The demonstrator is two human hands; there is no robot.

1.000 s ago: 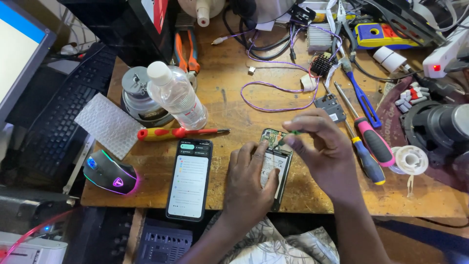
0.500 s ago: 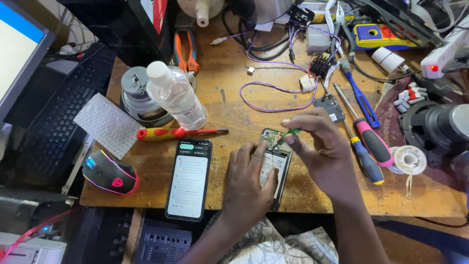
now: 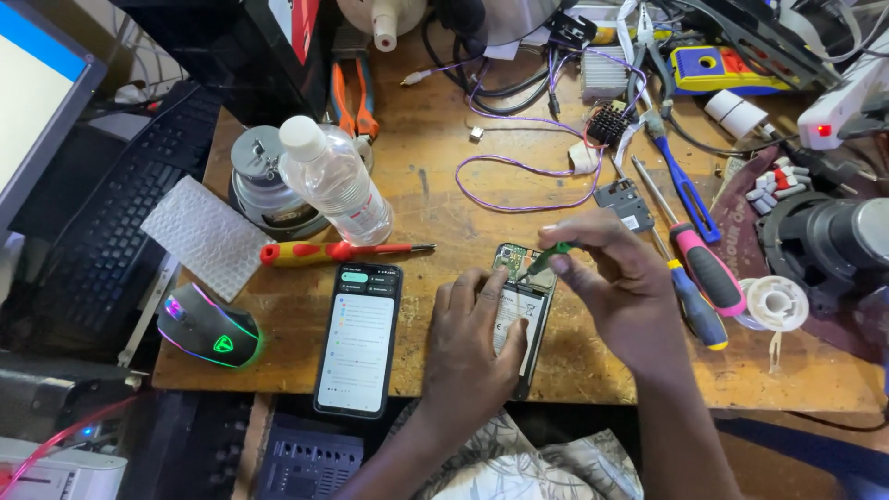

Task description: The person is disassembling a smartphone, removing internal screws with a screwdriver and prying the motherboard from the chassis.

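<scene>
An opened phone [image 3: 521, 292] with its back off lies on the wooden table [image 3: 435, 199], its inner parts showing. My left hand [image 3: 474, 347] presses flat on its lower half and holds it down. My right hand [image 3: 622, 287] pinches a small green-handled screwdriver [image 3: 548, 258], whose tip meets the phone's upper end. To the left lies a second phone [image 3: 359, 335], screen lit and facing up.
A red-and-yellow screwdriver [image 3: 343, 251], a clear plastic bottle [image 3: 333, 181] and a metal tin [image 3: 264, 185] sit left of the work. Pink and blue screwdrivers [image 3: 699, 278], a solder spool [image 3: 776, 303], purple wire [image 3: 528, 171], a lit mouse [image 3: 208, 326] and a keyboard [image 3: 120, 222] surround it.
My right hand has shifted slightly with the green screwdriver at the phone's top end. My left hand has stayed on the phone.
</scene>
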